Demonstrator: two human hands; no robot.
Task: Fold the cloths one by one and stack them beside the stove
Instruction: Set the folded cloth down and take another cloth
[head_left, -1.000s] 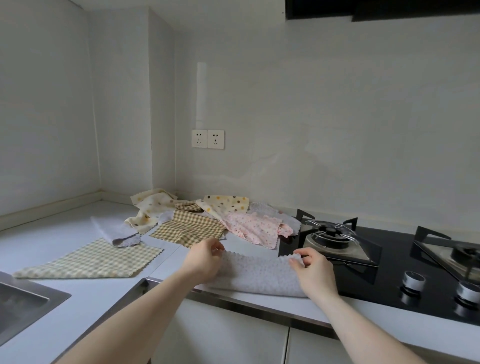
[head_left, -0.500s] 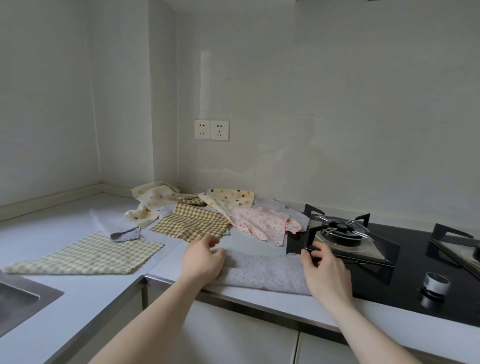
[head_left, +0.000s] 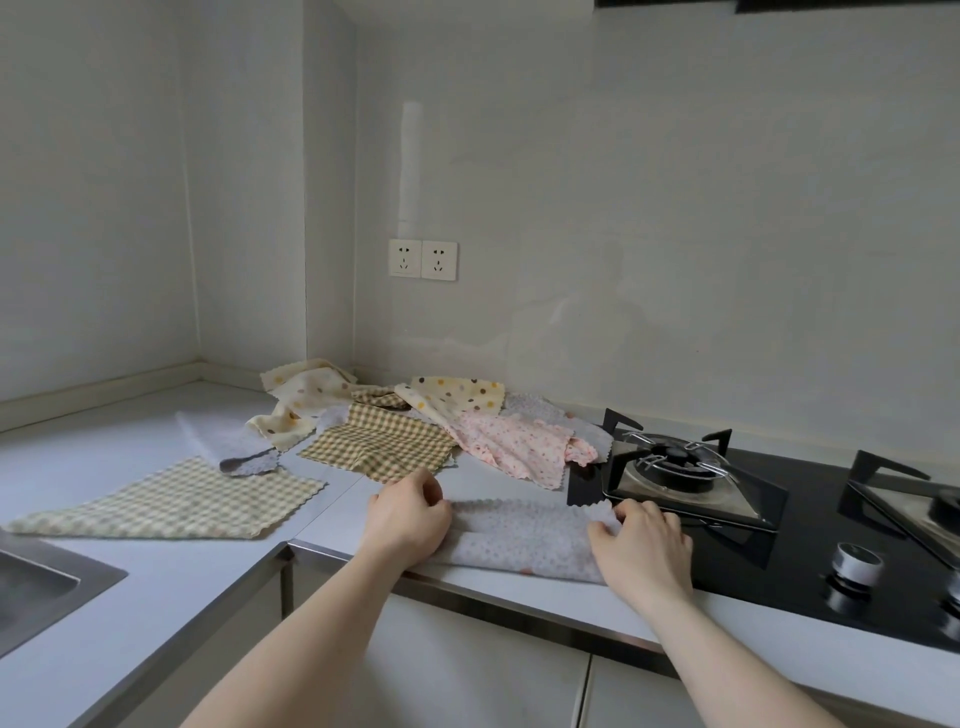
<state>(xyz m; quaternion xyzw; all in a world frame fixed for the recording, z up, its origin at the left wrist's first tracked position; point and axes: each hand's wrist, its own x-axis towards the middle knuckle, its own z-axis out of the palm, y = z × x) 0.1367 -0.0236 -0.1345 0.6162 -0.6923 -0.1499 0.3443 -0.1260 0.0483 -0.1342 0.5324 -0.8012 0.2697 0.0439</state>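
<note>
1. At the front edge of the counter (head_left: 519, 590), just left of the stove (head_left: 810, 535), both hands are on one grey dotted cloth (head_left: 524, 540). The left hand (head_left: 408, 514) has its fingers curled at the cloth's left end, thumb and forefinger apparently pinching the far left corner. The right hand (head_left: 641, 540) pinches the far right corner, which is lifted slightly off the surface.
2. This cloth lies as a long band parallel to the counter edge, its right end touching the stove's black glass. It looks already doubled lengthwise, though the layers are hard to tell apart.
3. Judging by its look, it is light, thin and limp, with a pinked zigzag edge. It will sag wherever unsupported, so the corners are the sensible places to hold; a grip mid-edge would let the ends droop and skew the fold. On the smooth counter it will likely slide, so pressing one end down while carrying the other across seems wise.
4. Beyond the hands, unfolded cloths lie in a loose heap towards the wall: a pink floral cloth (head_left: 519, 449) nearest the burner (head_left: 675, 462), a checked cloth (head_left: 382, 449), and two cream polka-dot cloths (head_left: 457, 397) behind.
5. Further left, a second checked cloth (head_left: 176, 504) lies flat with a crumpled grey cloth (head_left: 228, 449) at its far edge, and a sink (head_left: 47, 587) corner shows at the frame's left.
6. No finished stack is visible beside the stove, so most of the task looks to remain.
</note>
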